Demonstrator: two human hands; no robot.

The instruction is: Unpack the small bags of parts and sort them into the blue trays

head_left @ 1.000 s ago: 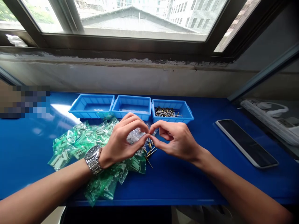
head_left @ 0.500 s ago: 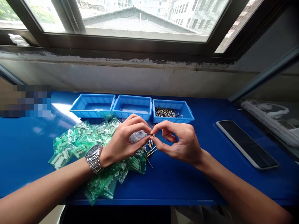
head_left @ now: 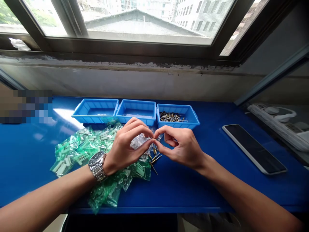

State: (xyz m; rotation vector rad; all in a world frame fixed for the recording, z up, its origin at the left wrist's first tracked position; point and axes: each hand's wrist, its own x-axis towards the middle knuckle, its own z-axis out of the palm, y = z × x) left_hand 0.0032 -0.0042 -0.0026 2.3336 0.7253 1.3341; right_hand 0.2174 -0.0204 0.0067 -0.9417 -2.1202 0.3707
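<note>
My left hand (head_left: 129, 143), with a watch (head_left: 97, 164) on its wrist, is closed in a pinch. Its fingertips meet those of my right hand (head_left: 182, 145), pinched too. Whatever lies between the fingertips is too small and hidden to name. Just below them, several thin metal pins with brass-coloured parts (head_left: 155, 158) lie loose on the blue table. Green plastic bags of pale pieces (head_left: 82, 145) spread under and around my left hand. A clear bag (head_left: 142, 140) shows behind its fingers.
Three blue trays (head_left: 138, 112) stand in a row at the back; the right one holds many metal pins (head_left: 171, 116). A phone (head_left: 254, 149) lies at the right, near a white object (head_left: 285, 116). The table's front edge (head_left: 193, 209) runs below my arms.
Both hands have shifted slightly left, and their fingertips are closer together. The small shiny piece seen between them before is now hidden.
</note>
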